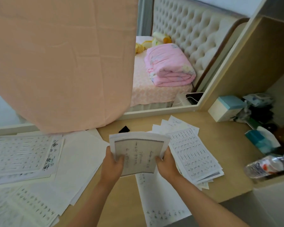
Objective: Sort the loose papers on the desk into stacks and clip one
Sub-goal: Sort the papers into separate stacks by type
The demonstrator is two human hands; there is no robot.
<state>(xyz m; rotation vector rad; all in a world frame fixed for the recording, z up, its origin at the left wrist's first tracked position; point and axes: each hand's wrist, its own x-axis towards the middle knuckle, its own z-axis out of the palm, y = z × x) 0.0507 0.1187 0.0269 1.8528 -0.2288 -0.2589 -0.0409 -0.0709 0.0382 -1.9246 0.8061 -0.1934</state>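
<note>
At my far left, a stack (pixel 23 154) of printed grid sheets lies flat on the desk (pixel 228 161), with handwriting down its right margin. Nearer me, loose sheets (pixel 26 208) spread over the desk's front left corner. Blank pages (pixel 82 154) fan out beside them and overlap both. A pink cloth (pixel 61 63) hangs above this side, and its lower edge reaches the desk top.

My left hand (pixel 112 164) grips the left edge of a bundle (pixel 138 154) of papers. The thumb lies on the front sheet and the fingers are hidden behind. The bundle is raised off the desk, tilted toward me, in the middle of the view. Just past its top edge a small black object (pixel 124 129) sits on the desk, but too little of it shows for me to tell what it is. My right hand (pixel 166 166) holds the bundle's lower right edge the same way, thumb in front.

Under my right wrist a single sheet (pixel 162 199) lies on the desk and runs over the front edge. Just right of the bundle, a fanned pile (pixel 195 154) of printed pages rests on the desk, corners splayed.

Beyond the desk is a bed with a folded pink quilt (pixel 169 66). At the far right a white and blue box (pixel 226 108) stands in the desk's alcove, a teal pack (pixel 261 141) sits in front of it, and a plastic bottle (pixel 269 166) lies on its side.
</note>
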